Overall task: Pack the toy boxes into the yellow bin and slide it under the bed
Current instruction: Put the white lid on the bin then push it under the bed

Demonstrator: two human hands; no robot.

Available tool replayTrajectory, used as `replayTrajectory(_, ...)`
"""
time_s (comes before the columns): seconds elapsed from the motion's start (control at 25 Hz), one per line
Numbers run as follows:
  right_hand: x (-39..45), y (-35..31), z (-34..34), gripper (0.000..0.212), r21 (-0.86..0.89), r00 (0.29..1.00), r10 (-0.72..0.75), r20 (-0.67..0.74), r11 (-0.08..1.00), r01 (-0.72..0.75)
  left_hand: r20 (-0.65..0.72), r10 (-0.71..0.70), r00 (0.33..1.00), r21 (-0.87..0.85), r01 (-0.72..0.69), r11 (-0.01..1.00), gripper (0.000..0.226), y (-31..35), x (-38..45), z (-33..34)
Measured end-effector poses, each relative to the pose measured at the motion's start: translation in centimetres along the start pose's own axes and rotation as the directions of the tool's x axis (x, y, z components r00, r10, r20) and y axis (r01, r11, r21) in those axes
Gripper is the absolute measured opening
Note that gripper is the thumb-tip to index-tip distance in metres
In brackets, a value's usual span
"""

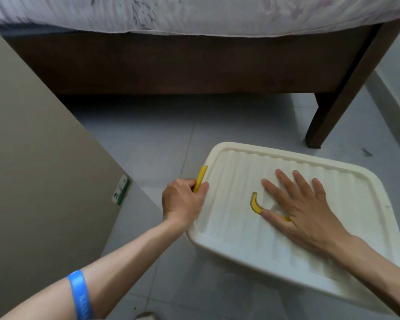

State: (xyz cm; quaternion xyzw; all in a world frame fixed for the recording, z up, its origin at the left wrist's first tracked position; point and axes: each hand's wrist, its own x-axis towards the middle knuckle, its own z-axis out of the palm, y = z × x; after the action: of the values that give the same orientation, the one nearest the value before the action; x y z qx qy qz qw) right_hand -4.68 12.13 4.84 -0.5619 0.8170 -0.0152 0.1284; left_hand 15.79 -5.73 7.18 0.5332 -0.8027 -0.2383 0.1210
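Left hand (183, 199) grips side latch (200, 179); right hand (303, 204) flat on lid (240, 227).

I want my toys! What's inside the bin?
You can't see inside. The cream lid covers the bin, with the right hand flat on top and the left hand holding the yellow latch.

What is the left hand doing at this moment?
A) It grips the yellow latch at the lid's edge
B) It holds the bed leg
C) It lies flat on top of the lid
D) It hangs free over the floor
A: the left hand curls round the yellow latch at the edge of the lid, while the right hand lies flat on top.
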Motion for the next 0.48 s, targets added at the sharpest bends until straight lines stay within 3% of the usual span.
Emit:
replayTrajectory(0.08,0.4,0.0,-0.3,0.070,0.026,1.000,-0.015,-0.001,1.000,0.015,0.045,0.146,0.988,0.301,-0.153,0.941,0.031,1.0,0.4,-0.3)
replayTrajectory(0.12,0.5,0.2,-0.8,0.069,0.071,0.999,-0.040,0.005,0.997,0.040,0.123,0.253,0.960,0.344,-0.281,0.896,0.043,2.1,0.6,-0.1)
replayTrajectory(0.16,0.5,0.6,-1.7,0.064,0.168,0.998,-0.059,-0.005,0.984,0.059,0.233,0.388,0.892,0.277,-0.443,0.853,0.056,3.9,0.8,0.4)
replayTrajectory(0.24,-1.0,2.7,-2.8,0.052,0.376,0.998,-0.033,-0.055,0.925,0.051,0.513,0.595,0.619,0.082,-0.725,0.683,0.067,8.8,0.2,2.3)
replayTrajectory(0.28,-2.5,4.5,-3.0,0.048,0.392,0.992,0.024,-0.126,0.920,0.028,0.628,0.617,0.474,0.053,-0.817,0.574,0.073,11.1,-0.6,3.7)
replayTrajectory(0.32,-3.9,5.9,-2.8,0.047,0.349,0.976,0.110,-0.188,0.936,-0.038,0.723,0.580,0.375,0.068,-0.874,0.481,0.078,12.4,-1.2,4.8)
replayTrajectory(0.36,-5.9,7.6,-2.0,0.051,0.330,0.939,0.267,-0.217,0.925,-0.187,0.786,0.527,0.322,0.103,-0.910,0.402,0.081,13.3,-1.9,5.9)
replayTrajectory(0.4,-8.0,9.2,-1.1,0.064,0.370,0.861,0.476,-0.178,0.843,-0.390,0.814,0.494,0.304,0.140,-0.929,0.342,0.083,13.9,-2.3,6.8)
replayTrajectory(0.44,-9.8,10.3,-0.3,0.082,0.493,0.741,0.672,-0.017,0.650,-0.578,0.817,0.486,0.311,0.168,-0.934,0.315,0.084,14.1,-2.4,7.5)
replayTrajectory(0.48,-10.9,10.5,0.0,0.096,0.673,0.633,0.741,0.224,0.352,-0.651,0.815,0.487,0.315,0.181,-0.935,0.304,0.085,14.1,-2.4,7.7)
